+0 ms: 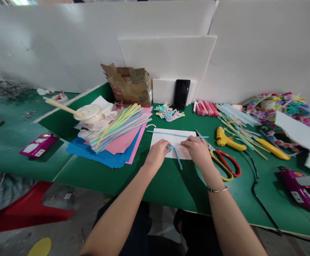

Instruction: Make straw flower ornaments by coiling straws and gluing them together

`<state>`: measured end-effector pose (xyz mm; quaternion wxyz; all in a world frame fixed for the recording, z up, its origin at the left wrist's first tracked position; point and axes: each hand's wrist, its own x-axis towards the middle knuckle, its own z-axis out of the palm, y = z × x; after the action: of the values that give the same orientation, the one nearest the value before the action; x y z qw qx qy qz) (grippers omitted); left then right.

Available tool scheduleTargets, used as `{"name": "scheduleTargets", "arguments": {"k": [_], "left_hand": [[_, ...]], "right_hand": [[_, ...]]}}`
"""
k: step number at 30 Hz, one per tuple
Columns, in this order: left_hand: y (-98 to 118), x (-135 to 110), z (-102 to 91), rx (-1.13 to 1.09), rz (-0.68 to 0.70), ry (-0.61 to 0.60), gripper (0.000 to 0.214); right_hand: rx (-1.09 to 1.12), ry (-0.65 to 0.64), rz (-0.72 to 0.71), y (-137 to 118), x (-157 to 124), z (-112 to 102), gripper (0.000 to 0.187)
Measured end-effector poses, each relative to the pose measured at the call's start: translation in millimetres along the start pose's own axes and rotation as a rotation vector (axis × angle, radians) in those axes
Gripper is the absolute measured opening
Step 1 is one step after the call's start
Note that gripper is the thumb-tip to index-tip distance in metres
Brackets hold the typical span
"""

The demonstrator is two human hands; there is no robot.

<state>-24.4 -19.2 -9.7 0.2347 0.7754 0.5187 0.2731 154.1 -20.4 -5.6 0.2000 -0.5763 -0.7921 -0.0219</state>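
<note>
My left hand [157, 153] is closed in a pinch on a blue pipe cleaner [178, 160], bent near the fingertips, with one end pointing towards me. Opposite it, my right hand [197, 150] has thumb and fingers pinched together at the other side of the same bent piece; a pale strand shows between the two hands. Both hands rest over a sheet of white paper [157, 137]. A second, straight blue pipe cleaner [168, 133] lies across the paper beyond my fingers. Scissors [225, 163] with red and yellow handles lie against my right hand, blades partly hidden.
At left, pipe cleaners [123, 124] lie on coloured sheets [96, 156] beside a lidded cup [88, 113]. A cardboard box [131, 85] and phone [181, 94] stand behind. To the right are a yellow glue gun [228, 140], its black cord [255, 181] and a purple power strip [300, 188].
</note>
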Motion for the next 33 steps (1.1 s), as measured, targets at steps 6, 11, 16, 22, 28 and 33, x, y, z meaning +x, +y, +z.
{"name": "scheduleTargets", "arguments": {"k": [6, 11, 16, 22, 28, 33], "left_hand": [[4, 0, 1.3, 0.034, -0.006, -0.012, 0.016], [5, 0, 0.8, 0.063, -0.004, -0.016, 0.019], [5, 0, 0.7, 0.074, 0.0, -0.021, 0.018], [7, 0, 1.4, 0.082, 0.0, -0.016, 0.008], [10, 0, 8.4, 0.129, -0.021, 0.036, 0.005], [17, -4, 11.9, 0.223, -0.048, 0.081, 0.008]], "right_hand": [[-0.015, -0.003, -0.013, 3, -1, -4, 0.026], [-0.019, 0.004, -0.022, 4, -1, -4, 0.028], [-0.038, -0.004, -0.036, 3, 1, -1, 0.025], [-0.07, 0.018, -0.056, 3, 2, 0, 0.025], [-0.086, 0.024, -0.07, 1, 1, 0, 0.026], [-0.095, 0.04, -0.089, 1, 0, 0, 0.025]]}}
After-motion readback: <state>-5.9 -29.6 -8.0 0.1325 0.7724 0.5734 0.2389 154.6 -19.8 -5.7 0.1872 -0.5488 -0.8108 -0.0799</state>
